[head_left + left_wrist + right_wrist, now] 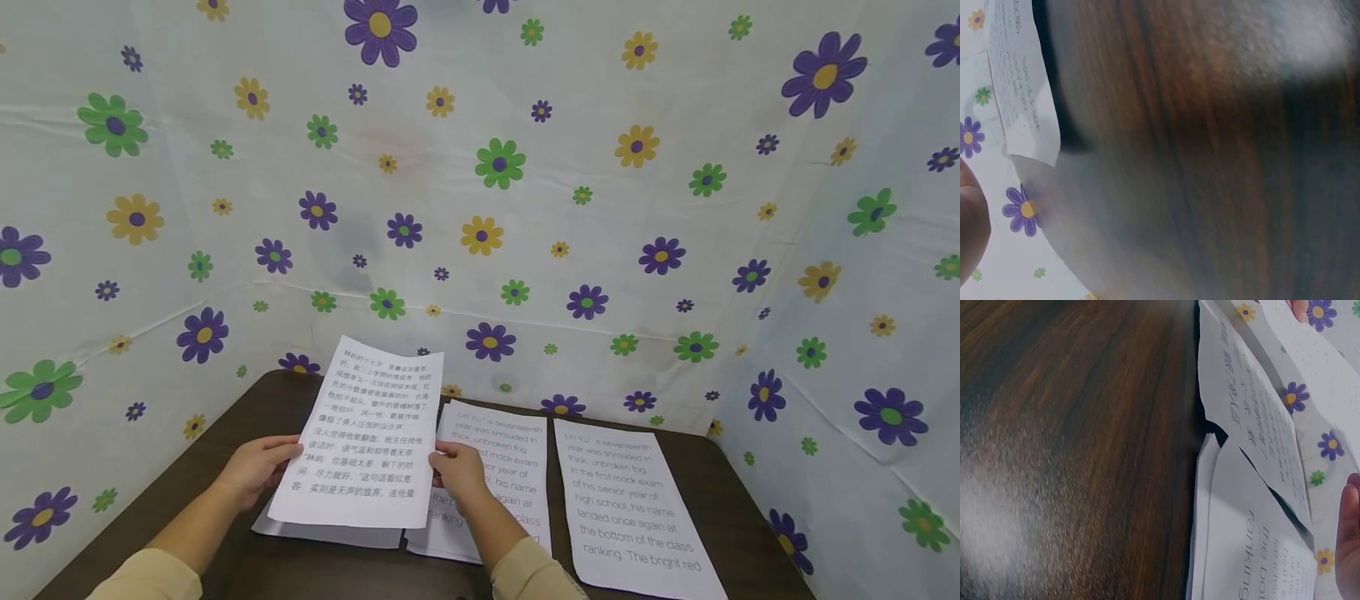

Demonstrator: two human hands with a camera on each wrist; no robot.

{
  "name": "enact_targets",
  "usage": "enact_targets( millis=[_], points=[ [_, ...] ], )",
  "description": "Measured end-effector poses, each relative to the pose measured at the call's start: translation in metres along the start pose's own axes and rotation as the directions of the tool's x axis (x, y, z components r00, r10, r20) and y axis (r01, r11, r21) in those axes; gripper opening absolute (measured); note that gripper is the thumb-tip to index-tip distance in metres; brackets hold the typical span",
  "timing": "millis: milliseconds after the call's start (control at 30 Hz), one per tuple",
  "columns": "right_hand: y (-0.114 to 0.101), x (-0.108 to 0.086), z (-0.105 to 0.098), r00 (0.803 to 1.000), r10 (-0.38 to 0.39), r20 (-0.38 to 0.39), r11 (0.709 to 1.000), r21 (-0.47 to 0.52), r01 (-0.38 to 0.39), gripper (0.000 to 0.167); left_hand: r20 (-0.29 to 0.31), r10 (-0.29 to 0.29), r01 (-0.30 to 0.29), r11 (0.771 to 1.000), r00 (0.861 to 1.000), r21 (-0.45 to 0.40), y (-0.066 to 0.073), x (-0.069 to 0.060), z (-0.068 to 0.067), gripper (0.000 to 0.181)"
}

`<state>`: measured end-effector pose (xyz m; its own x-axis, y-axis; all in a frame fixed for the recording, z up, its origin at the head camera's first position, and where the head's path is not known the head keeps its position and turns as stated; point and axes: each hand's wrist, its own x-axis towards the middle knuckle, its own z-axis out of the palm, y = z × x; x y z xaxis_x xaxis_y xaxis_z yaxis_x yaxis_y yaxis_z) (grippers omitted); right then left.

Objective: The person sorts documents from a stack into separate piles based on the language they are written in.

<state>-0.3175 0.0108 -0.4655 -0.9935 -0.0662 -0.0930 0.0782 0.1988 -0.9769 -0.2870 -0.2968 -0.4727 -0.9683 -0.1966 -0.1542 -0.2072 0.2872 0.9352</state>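
A white sheet of paper (360, 433) printed with Chinese characters is held up above the table, tilted toward me. On its left edge my left hand (258, 468) pinches it; on its right edge my right hand (461, 473) does the same. Beneath it lies another Chinese-printed sheet (1247, 406), mostly covered in the head view. Just right of that rests a stack of English-printed sheets (498, 433), partly hidden by my right hand and forearm. In the left wrist view only a sliver of the left hand (971, 222) shows.
Farther right lies another English-printed paper (630, 508), apart from the middle stack. The dark wood-grain table (322, 575) has a rounded back corner. White flower-patterned cloth (570, 200) surrounds it at the back and both sides.
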Motion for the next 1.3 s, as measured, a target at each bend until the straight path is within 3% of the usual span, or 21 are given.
enact_targets(
  millis=[300,800,1300],
  points=[
    [0.003,0.000,0.012,1.000,0.007,0.004,1.000,-0.025,-0.007,0.034,-0.014,-0.016,0.016,1.000,1.000,0.012,-0.008,0.001,-0.007,0.060],
    [0.012,-0.001,0.020,1.000,-0.002,0.012,0.998,-0.071,0.003,0.035,-0.047,-0.036,0.038,0.998,0.998,0.046,-0.014,0.004,-0.004,0.055],
    [0.025,-0.001,0.032,1.000,0.008,-0.003,0.995,-0.100,-0.008,0.034,-0.072,-0.052,0.058,0.995,0.996,0.085,-0.029,0.007,-0.003,0.053]
  ],
)
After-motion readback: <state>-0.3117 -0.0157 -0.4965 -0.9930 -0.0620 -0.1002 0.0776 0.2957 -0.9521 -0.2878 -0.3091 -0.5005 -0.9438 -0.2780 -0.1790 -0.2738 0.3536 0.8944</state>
